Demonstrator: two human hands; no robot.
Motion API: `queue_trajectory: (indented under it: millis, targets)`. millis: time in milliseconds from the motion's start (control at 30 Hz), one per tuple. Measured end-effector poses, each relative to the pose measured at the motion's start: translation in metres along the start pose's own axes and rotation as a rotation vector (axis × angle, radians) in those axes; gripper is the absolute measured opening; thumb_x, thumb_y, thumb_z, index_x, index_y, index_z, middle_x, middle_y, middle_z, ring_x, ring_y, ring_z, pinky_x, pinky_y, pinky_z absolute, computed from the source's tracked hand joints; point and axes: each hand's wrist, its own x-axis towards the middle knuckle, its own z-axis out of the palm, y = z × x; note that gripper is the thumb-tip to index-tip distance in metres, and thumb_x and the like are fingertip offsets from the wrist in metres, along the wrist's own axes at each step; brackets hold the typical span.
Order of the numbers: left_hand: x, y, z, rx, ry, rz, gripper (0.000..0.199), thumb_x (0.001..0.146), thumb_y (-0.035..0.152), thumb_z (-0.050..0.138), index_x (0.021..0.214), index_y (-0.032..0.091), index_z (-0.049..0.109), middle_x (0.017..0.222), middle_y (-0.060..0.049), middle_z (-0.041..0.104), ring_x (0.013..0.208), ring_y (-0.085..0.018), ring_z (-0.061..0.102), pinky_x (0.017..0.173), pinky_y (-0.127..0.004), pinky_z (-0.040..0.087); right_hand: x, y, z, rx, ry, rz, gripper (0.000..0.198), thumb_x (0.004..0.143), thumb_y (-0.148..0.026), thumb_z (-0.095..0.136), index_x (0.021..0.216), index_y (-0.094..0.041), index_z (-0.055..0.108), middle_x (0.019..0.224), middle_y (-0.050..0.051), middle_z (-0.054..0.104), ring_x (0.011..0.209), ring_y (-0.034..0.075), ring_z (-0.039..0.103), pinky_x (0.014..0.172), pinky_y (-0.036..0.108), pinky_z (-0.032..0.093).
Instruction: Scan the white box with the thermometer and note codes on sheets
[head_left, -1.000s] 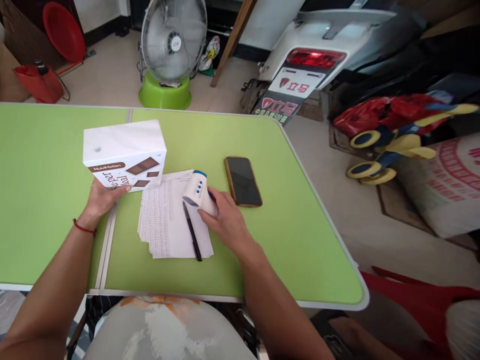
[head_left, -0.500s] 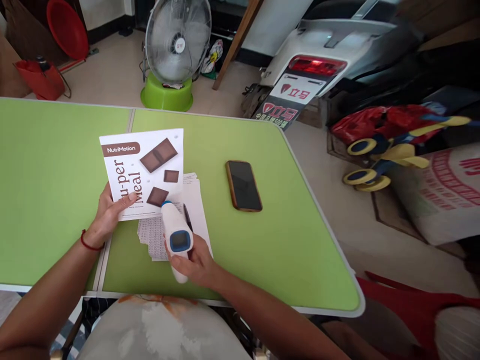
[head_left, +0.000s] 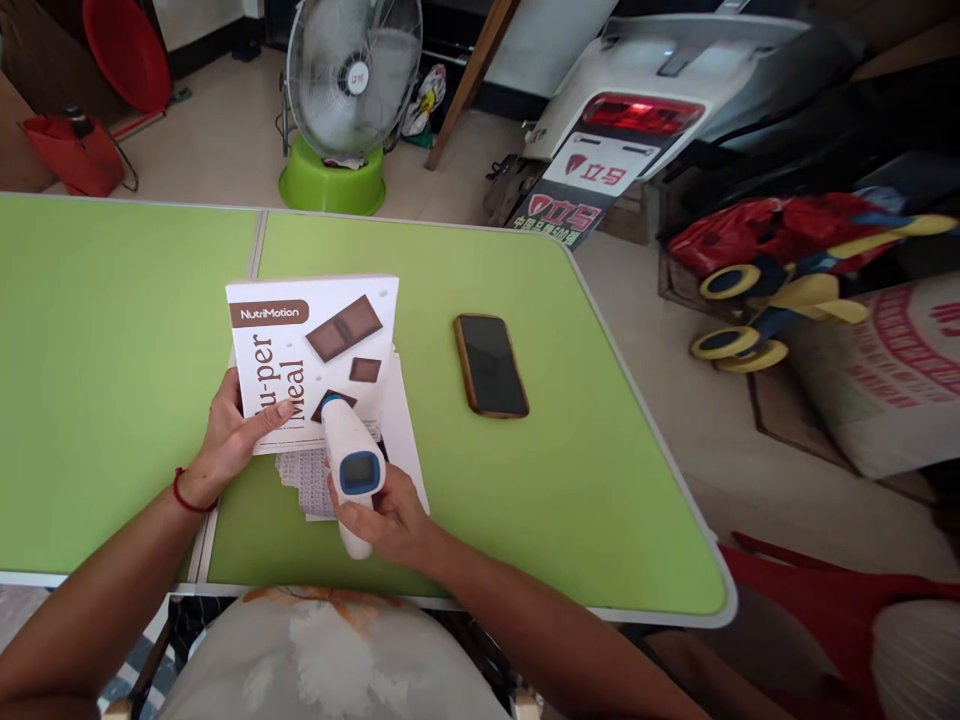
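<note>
A smooth white plastic thermometer [head_left: 349, 435], with a rounded body and blue-rimmed screen, is above the near part of the table [head_left: 600, 510]. Its nose points away from you, slightly left, at the printed front of a flat-sided white box [head_left: 330, 340]; you cannot tell whether they touch. Its long axis runs the same way. Your right hand [head_left: 390, 515] grips its handle. Your left hand [head_left: 236, 430] clasps the box's lower left corner, thumb across the front. Papers [head_left: 405, 440] lie beneath; a phone [head_left: 491, 365] rests rightward.
</note>
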Motion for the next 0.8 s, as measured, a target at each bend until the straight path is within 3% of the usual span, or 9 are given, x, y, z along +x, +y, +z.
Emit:
queue_trajectory:
  millis: [267,800]
  targets:
    - [0.0018,-0.0025,-0.0017,0.075,0.021,-0.019,0.069,0.064,0.050,0.086,0.114,0.012,0.056,0.116,-0.016,0.067,0.104,-0.033,0.064,0.086,-0.044,0.051,0.0008,0.0025,0.0025,-0.009,0.033,0.020,0.022,0.075,-0.039,0.065,0.081,-0.022,0.052,0.069,-0.002,0.052,0.059,0.012,0.044,0.055,0.026,0.044]
    - [0.0048,-0.0040,-0.0038,0.130,0.027,-0.018,0.072,0.063,0.054,0.086,0.114,0.012,0.058,0.116,-0.015,0.067,0.102,-0.033,0.064,0.081,-0.042,0.053,0.0004,0.0040,-0.0003,-0.027,0.020,0.012,0.024,0.077,-0.043,0.064,0.082,-0.021,0.055,0.068,-0.002,0.053,0.059,0.012,0.046,0.056,0.028,0.044]
